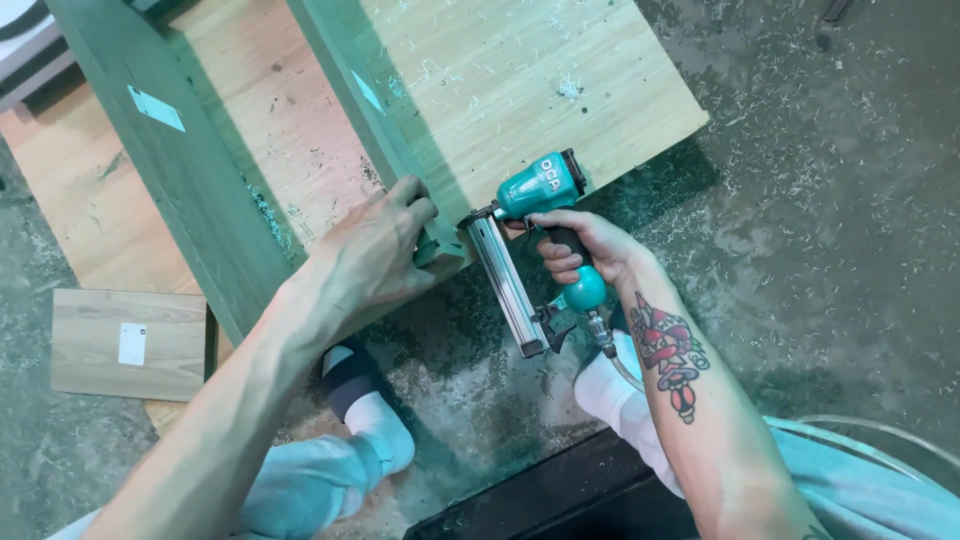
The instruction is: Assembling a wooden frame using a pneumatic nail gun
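**Pneumatic nailer held at the end of an upright panel**

Centre of frame: the right hand point(580, 245) wraps its fingers fully around the black grip of a teal pneumatic nail gun point(530, 245), whose silver magazine slants toward the lower centre and whose nose sits at the near end of a green-edged upright panel point(385, 130). Whether a finger rests on the trigger cannot be told. The left hand point(375, 255) lies just beside the nose, fingers curled over the panel's end, pressing it against the wood-grain board point(520, 70) that fills the upper centre.

Judged from this pose, the step in hand is fastening the upright to the board; the next shot would call for the nose kept square to the edge and the left fingers held off the line of fire.

A second green panel point(190, 170) runs parallel at upper left. A small offcut board point(125, 345) lies at lower left. The surface is a grey concrete floor point(830, 230) strewn with wood shavings; an air hose point(880, 430) curves along the lower right.
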